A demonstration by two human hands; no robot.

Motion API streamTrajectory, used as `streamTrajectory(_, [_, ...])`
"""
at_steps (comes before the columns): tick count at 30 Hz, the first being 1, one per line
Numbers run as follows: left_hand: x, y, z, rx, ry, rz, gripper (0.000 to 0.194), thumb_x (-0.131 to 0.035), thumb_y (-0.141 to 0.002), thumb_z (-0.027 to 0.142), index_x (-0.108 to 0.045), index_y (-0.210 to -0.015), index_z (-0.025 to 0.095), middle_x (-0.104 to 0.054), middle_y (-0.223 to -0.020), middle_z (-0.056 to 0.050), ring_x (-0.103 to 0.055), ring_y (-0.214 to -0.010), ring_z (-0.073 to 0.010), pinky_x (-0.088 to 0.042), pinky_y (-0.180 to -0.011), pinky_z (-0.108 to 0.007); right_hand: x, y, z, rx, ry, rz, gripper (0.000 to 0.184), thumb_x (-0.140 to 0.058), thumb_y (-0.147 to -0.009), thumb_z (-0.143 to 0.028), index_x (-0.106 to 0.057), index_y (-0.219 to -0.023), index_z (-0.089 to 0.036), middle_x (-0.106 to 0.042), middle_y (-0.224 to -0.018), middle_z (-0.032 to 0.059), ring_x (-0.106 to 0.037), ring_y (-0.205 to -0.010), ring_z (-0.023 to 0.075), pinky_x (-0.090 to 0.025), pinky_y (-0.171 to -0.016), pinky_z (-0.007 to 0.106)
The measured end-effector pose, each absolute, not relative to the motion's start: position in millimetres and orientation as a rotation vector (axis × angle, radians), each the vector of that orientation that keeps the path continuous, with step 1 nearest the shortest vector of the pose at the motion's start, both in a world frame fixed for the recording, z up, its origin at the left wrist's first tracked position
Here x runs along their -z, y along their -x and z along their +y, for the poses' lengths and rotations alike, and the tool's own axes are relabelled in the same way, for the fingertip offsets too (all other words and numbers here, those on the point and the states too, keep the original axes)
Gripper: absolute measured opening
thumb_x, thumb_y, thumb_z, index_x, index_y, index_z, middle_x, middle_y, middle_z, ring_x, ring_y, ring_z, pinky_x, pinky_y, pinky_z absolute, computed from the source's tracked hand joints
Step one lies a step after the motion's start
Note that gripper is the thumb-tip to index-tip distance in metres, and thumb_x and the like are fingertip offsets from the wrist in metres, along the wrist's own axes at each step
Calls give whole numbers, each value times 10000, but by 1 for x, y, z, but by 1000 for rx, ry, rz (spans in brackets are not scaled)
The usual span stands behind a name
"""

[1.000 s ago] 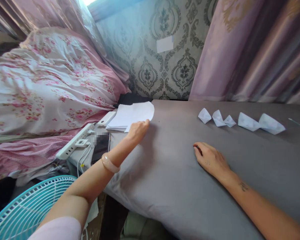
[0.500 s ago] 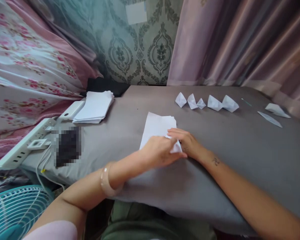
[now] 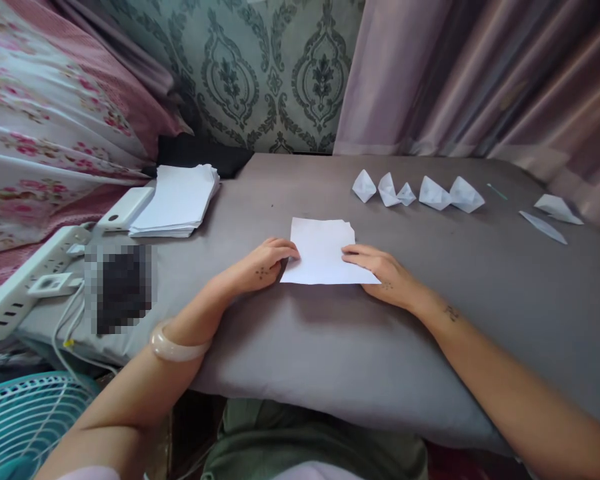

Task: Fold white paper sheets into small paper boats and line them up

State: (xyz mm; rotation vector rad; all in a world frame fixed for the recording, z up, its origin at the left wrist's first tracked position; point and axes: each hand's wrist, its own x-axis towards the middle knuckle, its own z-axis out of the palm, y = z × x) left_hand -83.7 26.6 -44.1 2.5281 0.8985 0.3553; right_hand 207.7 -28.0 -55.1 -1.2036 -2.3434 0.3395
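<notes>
A white sheet of paper (image 3: 323,257) lies in front of me on the grey cloth, its near edge slightly raised. At the paper's left edge, my left hand (image 3: 265,265) pinches it, with the fingertips resting on top. My right hand (image 3: 385,273) grips the right side, fingers over the upper face and the near right corner spread across the hand. Both thumbs are hidden from sight. Beyond the right hand stands a row of folded white paper shapes (image 3: 435,193).
A stack of white paper (image 3: 175,200) sits at the back left, beside a white box (image 3: 126,208) and a power strip (image 3: 35,283) with cables. Flat folded papers (image 3: 557,208) lie far right. A blue fan (image 3: 30,427) stands at lower left.
My left hand has moved from across the paper near my right hand to its left edge. The sheet's near edge now spreads wider and straight. The view has tilted slightly down.
</notes>
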Motion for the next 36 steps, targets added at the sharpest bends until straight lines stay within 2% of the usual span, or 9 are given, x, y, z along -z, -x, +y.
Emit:
streamTrajectory(4, [35, 87, 19, -340, -2491, 898, 380, -430, -797, 106, -646, -1090, 217, -593, -1215, -65, -502, -1131, -215, -424, -997, -341, 51, -202, -30, -364, 1355, -2203, 244, -489, -920, -282, -702, -1018, -212, -681, -1102, 74, -640, -996, 213, -514, -889, 358])
streamTrajectory(7, [35, 82, 19, -392, -2383, 1064, 217, -532, -837, 314, -682, -949, 205, -593, -1170, -79, -490, -1117, -250, -435, -972, -372, 51, -200, -27, -400, 1447, -2090, 252, -507, -914, -349, -703, -1006, -221, -686, -1066, 63, -619, -1010, 222, -497, -885, 359])
streamTrajectory(10, [42, 69, 23, -479, -2211, 1275, 354, -515, -861, 464, -667, -723, 176, -615, -992, -93, -531, -1009, -252, -435, -940, -406, 54, -198, -21, -430, 1578, -1949, 342, -493, -911, -418, -698, -752, -195, -684, -991, 76, -631, -912, 215, -484, -839, 347])
streamTrajectory(14, [50, 54, 28, -568, -2088, 1466, 373, -535, -849, 445, -590, -609, 164, -601, -953, -96, -530, -962, -249, -425, -935, -419, 59, -194, -12, -339, 1744, -1819, 424, -526, -869, -470, -558, -556, -187, -639, -934, 73, -597, -738, 168, -459, -733, 316])
streamTrajectory(18, [51, 46, 28, -565, -2085, 1599, 297, -578, -830, 402, -586, -656, 161, -580, -1000, -106, -497, -994, -259, -417, -941, -414, 61, -194, -8, -296, 1799, -1837, 274, -580, -824, -450, -667, -827, -190, -592, -972, 68, -566, -703, 157, -463, -718, 314])
streamTrajectory(21, [53, 45, 27, -526, -2129, 1646, 249, -604, -823, 385, -603, -764, 143, -563, -987, -117, -498, -990, -262, -434, -914, -400, 59, -192, -8, -326, 1869, -1879, 330, -550, -840, -483, -679, -1002, -226, -551, -1072, 75, -578, -721, 157, -472, -738, 324])
streamTrajectory(27, [62, 46, 27, -534, -2495, 1516, 501, -504, -902, 318, -427, -1356, 122, -464, -1339, -196, -427, -1200, -326, -376, -1001, -499, 47, -185, -8, -227, 2057, -2015, 419, -430, -895, -517, -619, -1102, -206, -530, -1054, 109, -613, -856, 240, -470, -751, 360])
streamTrajectory(31, [56, 41, 35, -182, -2804, 1084, 531, -344, -888, 78, -432, -1387, 238, -375, -1511, -89, -251, -1413, -306, -252, -1106, -530, 44, -184, -5, -229, 2135, -2062, 489, -398, -903, -521, -538, -1253, -208, -557, -1069, 132, -628, -913, 292, -473, -765, 398])
streamTrajectory(36, [44, 29, 43, 12, -2853, 820, 602, -346, -820, 13, -438, -1388, 189, -421, -1486, -103, -368, -1379, -219, -355, -1078, -366, 48, -184, -6, -188, 2157, -1995, 702, -439, -882, -527, -324, -1453, -135, -527, -1275, 218, -603, -1045, 377, -482, -818, 479])
